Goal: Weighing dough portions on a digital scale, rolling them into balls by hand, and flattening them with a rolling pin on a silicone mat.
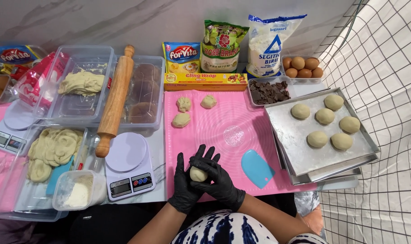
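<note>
Both gloved hands, left hand (186, 183) and right hand (217, 178), cupped one dough ball (198, 174) at lower centre, fingers curled round it; six shaped balls (317, 139) sat on the tray (291, 149) at right, three dough lumps (181, 119) on the pink mat (232, 113).

Grey marbled wall (101, 18), white counter (158, 149)

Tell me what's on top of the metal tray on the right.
Six round dough balls sit apart on the top metal tray. More trays are stacked beneath; whatever lies between them is covered.

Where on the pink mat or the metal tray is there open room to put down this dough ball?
The pink mat is bare between the three dough pieces and the blue scraper. The metal tray has room at its near left corner, beside six dough balls. Left of the mat, the scale and tubs crowd in.
</note>
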